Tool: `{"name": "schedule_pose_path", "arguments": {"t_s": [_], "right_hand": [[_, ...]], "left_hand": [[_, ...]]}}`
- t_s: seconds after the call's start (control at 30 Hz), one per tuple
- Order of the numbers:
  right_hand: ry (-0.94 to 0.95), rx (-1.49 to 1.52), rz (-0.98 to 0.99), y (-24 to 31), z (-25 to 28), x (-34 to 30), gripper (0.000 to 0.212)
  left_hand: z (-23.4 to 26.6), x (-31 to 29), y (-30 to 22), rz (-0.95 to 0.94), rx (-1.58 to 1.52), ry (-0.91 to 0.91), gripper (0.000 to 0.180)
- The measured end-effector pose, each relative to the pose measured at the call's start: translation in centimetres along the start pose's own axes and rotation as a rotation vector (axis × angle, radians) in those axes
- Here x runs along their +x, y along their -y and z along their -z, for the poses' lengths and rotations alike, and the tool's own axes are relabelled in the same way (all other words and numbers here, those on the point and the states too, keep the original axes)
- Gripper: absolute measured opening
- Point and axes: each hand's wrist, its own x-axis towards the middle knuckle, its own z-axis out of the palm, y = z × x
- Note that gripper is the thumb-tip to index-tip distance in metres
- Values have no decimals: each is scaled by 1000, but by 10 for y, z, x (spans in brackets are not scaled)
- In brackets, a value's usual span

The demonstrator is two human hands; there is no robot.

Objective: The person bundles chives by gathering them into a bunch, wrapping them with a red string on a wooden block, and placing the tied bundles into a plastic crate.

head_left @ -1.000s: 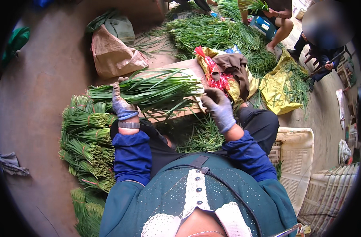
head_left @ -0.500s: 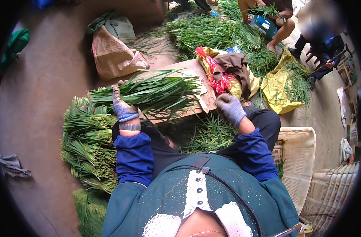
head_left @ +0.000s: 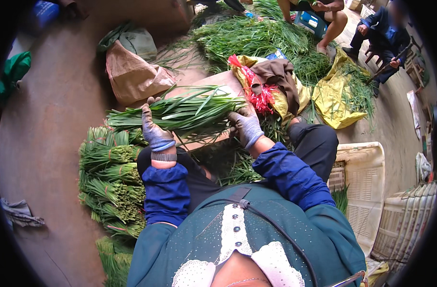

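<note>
A loose bunch of garlic chives (head_left: 194,109), long flat green leaves, lies across in front of me above a cardboard-like board (head_left: 233,83). My left hand (head_left: 157,131), in a grey-purple glove, is closed around its left part with the thumb up. At the right end, my right hand (head_left: 248,128), gloved alike, has its fingers curled on the leaf tips; part of its grip is hidden by the leaves. Left of my knee is a stack of tied chive bundles (head_left: 111,179) with red bands. Loose leaves (head_left: 240,170) lie between my legs.
A pinkish sack (head_left: 132,71) stands beyond the board. A yellow sack with brown cloth (head_left: 278,76) and red plastic sits at its right. Further off are a large heap of greens (head_left: 256,43), a yellow sheet (head_left: 335,100) and two people. A pale crate (head_left: 364,186) stands at right.
My right hand has moved left from beside the red plastic onto the right end of the chives. My left hand keeps its hold. The view has shifted slightly.
</note>
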Motion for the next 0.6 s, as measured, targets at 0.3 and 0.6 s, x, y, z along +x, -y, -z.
{"name": "schedule_pose_path", "arguments": {"t_s": [0.3, 0.6], "right_hand": [[-141, -1123, 358, 32, 30, 0, 23], [493, -1973, -165, 26, 91, -11, 36]], "left_hand": [[16, 9, -7, 32, -26, -69, 31], [45, 29, -29, 109, -96, -96, 29]]}}
